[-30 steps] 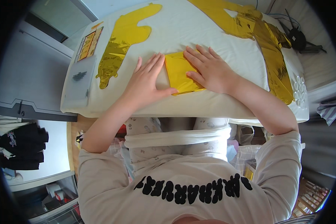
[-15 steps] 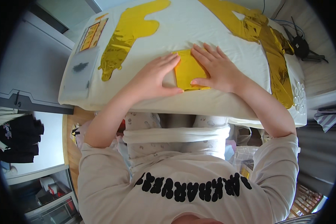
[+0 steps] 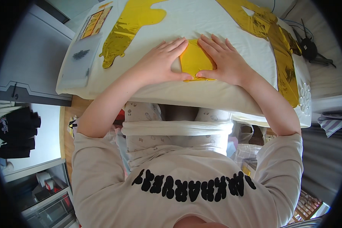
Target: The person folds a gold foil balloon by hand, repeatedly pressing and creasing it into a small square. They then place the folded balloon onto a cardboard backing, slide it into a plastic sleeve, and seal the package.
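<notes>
A folded gold foil piece point(image 3: 195, 60) lies flat on the white-covered table, near its front edge. My left hand point(image 3: 163, 60) rests along its left side, fingers stretched out and thumb at the near left corner. On the other side, my right hand point(image 3: 228, 62) lies over the right edge with fingers spread and its thumb on the near part of the foil. Both palms face down. A thin folded strip shows along the foil's near edge.
Flat gold foil balloons lie at the left point(image 3: 121, 34) and right point(image 3: 283, 64). A translucent plastic sleeve point(image 3: 76, 68) and an orange-and-yellow printed card point(image 3: 95, 23) are at far left. Clear rings point(image 3: 304, 97) sit at the right edge, below a black router point(image 3: 308, 48).
The view has shifted, so the table sits higher in the picture. Both hands stay at the foil's sides, with the left thumb now slightly closer to the right thumb.
</notes>
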Demonstrator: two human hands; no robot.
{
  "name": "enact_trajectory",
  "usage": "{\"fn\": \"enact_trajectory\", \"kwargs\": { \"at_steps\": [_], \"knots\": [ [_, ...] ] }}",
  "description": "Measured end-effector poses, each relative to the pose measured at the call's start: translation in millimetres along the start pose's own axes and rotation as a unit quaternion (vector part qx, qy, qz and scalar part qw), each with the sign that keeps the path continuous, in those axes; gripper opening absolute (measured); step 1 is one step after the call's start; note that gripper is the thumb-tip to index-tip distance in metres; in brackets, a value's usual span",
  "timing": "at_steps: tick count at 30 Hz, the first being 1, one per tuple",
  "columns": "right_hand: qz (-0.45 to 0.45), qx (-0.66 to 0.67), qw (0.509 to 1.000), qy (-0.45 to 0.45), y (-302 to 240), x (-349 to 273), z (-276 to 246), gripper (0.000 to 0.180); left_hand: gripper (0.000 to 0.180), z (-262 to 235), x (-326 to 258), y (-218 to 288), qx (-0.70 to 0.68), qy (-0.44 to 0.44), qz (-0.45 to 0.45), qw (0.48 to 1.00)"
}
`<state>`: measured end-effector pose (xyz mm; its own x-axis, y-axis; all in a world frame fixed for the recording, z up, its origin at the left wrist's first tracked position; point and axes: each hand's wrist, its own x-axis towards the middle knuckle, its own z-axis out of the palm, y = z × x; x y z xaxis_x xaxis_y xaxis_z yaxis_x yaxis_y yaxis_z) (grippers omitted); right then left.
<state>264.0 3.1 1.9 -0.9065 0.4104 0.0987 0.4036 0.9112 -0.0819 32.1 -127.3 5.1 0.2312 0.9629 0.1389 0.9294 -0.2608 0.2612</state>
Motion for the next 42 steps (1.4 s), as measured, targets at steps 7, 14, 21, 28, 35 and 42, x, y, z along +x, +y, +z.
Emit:
{"fn": "enact_trajectory", "kwargs": {
  "at_steps": [7, 14, 21, 28, 35, 42],
  "knots": [
    [0.006, 0.002, 1.000, -0.002, 0, 0, -1, 0.102, 0.114, -11, 4, 4, 0.090, -0.034, -0.004, 0.995],
    [-0.001, 0.000, 1.000, 0.004, 4, -3, 2, 0.103, 0.112, -48, 39, 27, 0.136, -0.119, -0.035, 0.983],
    [-0.015, 0.026, 0.999, -0.024, 10, 2, 4, 0.096, 0.088, 23, 76, -18, -0.168, 0.006, 0.174, 0.970],
    [0.031, 0.261, 0.960, 0.093, 23, 1, -2, 0.070, 0.075, 23, 74, -5, -0.130, 0.001, 0.099, 0.986],
    [-0.130, 0.124, 0.941, 0.286, 7, -13, -27, 0.021, 0.067, 12, 79, -3, -0.152, -0.111, 0.029, 0.982],
    [-0.316, 0.008, 0.907, 0.278, -23, -22, -20, 0.023, 0.060, 26, 84, -12, -0.184, -0.028, 0.121, 0.975]
  ]
}}
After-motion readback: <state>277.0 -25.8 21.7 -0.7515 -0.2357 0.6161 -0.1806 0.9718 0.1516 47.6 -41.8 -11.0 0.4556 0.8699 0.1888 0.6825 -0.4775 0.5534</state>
